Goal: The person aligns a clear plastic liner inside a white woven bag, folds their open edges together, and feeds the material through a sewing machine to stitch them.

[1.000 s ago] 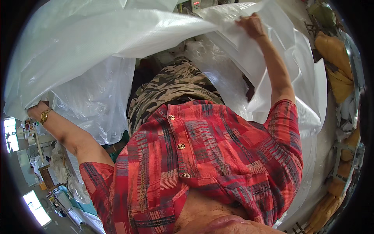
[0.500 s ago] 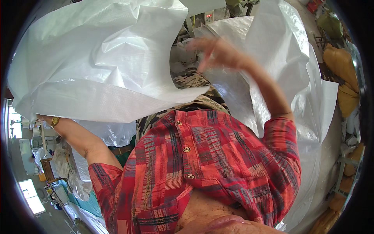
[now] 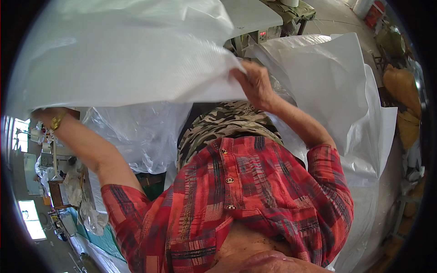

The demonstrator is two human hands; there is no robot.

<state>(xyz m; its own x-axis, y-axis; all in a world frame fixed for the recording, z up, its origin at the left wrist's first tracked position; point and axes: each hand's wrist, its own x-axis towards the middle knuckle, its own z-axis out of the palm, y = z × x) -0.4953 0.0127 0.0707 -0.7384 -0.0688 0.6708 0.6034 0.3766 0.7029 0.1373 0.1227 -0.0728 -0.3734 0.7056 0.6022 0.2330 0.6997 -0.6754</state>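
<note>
White sheet (image 3: 123, 68), spanning ten to twelve o'clock: right hand (image 3: 258, 84) at one, pinched together on its edge; left hand (image 3: 46, 115) at nine, grip hidden from us; we would best hold that edge taut, clear of the plastic (image 3: 325, 68) at two.

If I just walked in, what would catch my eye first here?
The big white plastic sheet filling the upper left, its corner gripped by the right hand near the upper middle. Then the red plaid shirt across the lower middle, and the gold wristwatch toward the left edge.
</note>
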